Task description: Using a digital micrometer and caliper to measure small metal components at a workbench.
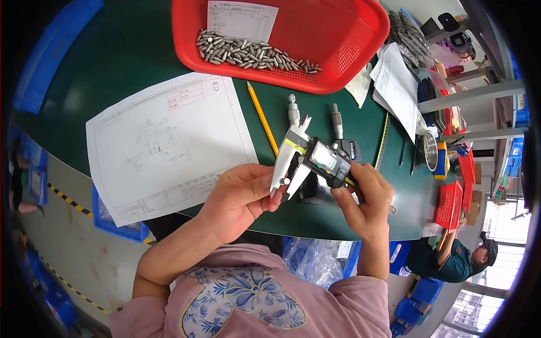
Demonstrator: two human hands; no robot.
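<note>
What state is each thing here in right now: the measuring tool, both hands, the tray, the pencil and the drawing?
Caliper: held up off the table, jaws closed on a small metal pin.
Left hand: holding the pin at the jaws.
Right hand: gripping the caliper body.
Red tray: holds loose metal pins.
Pencil: lying flat.
Drawing sheet: spread flat.

Both hands, left hand (239,194) and right hand (363,197), hold a digital caliper (313,160) whose jaws pinch 1 small metal pin (285,182) above the green table (129,50).

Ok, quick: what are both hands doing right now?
Left hand: closed, pinching a small metal pin between the caliper's jaws.
Right hand: closed on the digital caliper.
</note>
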